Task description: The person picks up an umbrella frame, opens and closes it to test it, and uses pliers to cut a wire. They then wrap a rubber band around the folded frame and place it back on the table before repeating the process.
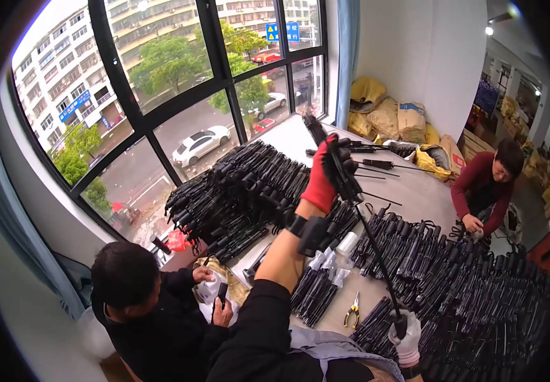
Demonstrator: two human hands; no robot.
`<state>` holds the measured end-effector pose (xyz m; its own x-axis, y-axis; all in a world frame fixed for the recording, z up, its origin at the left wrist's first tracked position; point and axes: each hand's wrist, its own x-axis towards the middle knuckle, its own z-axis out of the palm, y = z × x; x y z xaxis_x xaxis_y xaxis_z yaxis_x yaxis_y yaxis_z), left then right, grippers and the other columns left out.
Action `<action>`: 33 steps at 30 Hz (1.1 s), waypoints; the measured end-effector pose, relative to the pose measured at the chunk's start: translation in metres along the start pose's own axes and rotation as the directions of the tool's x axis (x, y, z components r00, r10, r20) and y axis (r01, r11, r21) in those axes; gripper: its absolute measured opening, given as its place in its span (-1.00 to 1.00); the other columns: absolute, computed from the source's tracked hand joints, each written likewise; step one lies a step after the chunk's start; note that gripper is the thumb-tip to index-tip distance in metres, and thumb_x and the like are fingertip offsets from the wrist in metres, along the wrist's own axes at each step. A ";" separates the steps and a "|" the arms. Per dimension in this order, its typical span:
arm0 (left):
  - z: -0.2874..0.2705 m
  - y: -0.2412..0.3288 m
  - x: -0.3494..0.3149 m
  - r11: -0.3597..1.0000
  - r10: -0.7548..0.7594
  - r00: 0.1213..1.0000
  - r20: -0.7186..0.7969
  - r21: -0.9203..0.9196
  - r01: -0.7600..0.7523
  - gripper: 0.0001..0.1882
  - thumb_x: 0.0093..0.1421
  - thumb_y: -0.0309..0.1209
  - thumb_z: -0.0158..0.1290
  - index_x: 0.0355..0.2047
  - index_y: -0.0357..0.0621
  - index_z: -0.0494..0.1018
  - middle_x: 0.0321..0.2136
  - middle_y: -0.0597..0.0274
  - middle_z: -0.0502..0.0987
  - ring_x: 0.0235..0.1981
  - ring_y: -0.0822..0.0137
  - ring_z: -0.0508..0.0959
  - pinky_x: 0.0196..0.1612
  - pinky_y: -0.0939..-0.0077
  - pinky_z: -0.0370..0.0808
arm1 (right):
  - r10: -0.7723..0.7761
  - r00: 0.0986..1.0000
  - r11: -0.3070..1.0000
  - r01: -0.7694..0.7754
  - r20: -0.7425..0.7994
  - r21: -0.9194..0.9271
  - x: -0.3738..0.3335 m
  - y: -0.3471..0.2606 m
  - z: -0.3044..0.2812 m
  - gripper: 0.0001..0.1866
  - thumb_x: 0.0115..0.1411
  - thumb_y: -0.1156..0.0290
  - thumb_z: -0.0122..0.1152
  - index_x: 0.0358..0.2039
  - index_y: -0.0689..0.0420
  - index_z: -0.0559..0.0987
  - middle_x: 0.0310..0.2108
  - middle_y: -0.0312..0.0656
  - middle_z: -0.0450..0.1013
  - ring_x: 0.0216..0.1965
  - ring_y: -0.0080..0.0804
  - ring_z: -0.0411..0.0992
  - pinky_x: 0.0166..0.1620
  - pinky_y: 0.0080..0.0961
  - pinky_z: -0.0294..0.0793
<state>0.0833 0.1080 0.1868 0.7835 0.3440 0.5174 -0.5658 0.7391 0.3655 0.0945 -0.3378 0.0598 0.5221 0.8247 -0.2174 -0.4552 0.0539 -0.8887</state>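
Note:
A long black umbrella frame (pixel 374 245), its shaft drawn out, slants across the middle of the view, with bare folded ribs and no cloth on it. High up, my left hand (pixel 326 169) in a red and black glove is closed round the rib bundle. Low down at the other end, my right hand (pixel 406 337) in a pale glove grips the dark handle (pixel 401 326). Yellow and black pliers (pixel 352 311) lie on the table (pixel 370 291) between my arms. Next to them rests a bundle of folded frames (pixel 316 294) with clear plastic on top.
Folded umbrella frames are heaped by the window (pixel 243 184) and piled at the right (pixel 459 299). At the left a person in black (pixel 154 312) holds a short black cylinder (pixel 221 294). Another person in dark red (pixel 488 184) bends over the far-right edge. Sacks (pixel 389 118) stand behind.

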 end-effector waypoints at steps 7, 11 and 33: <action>0.109 -0.147 -0.037 0.965 -0.109 0.913 -0.394 0.177 0.192 -0.72 0.18 -0.18 0.08 -0.28 -0.13 0.41 -0.67 0.34 0.33 -0.73 0.38 0.34 -0.61 0.42 0.38 | -0.500 0.854 0.854 0.457 -0.145 -0.249 0.104 -0.037 0.046 -0.59 0.31 0.06 0.00 -0.20 0.22 0.44 -0.55 -0.23 0.35 -0.72 -0.59 0.21 -0.68 -0.68 0.15; 0.101 -0.122 -0.028 0.989 -0.091 0.938 -0.335 -0.143 0.045 -0.66 0.18 -0.13 0.14 -0.26 -0.13 0.41 -0.66 0.27 0.41 -0.78 0.39 0.37 -0.67 0.47 0.40 | -0.205 0.976 0.972 0.195 0.066 0.133 0.103 -0.049 0.053 -0.63 0.34 0.08 -0.04 -0.15 0.17 0.39 -0.55 -0.26 0.31 -0.71 -0.58 0.20 -0.66 -0.66 0.19; 0.103 -0.152 -0.058 0.734 0.101 0.890 -0.445 0.637 0.235 -0.59 0.23 -0.03 0.09 -0.30 -0.16 0.39 -0.56 0.30 0.47 -0.60 0.51 0.45 -0.51 0.62 0.37 | -0.816 0.409 -0.127 0.562 0.408 -0.817 0.174 -0.018 0.042 -0.64 0.30 0.40 -0.04 0.07 0.27 0.34 -0.14 -0.02 0.36 -0.13 -0.13 0.33 0.00 -0.24 0.32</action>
<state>0.0971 -0.0837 0.1810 0.7543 0.6384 0.1531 -0.3946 0.2545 0.8829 0.1629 -0.1719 0.0549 0.2908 0.5228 0.8014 0.9406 -0.0029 -0.3394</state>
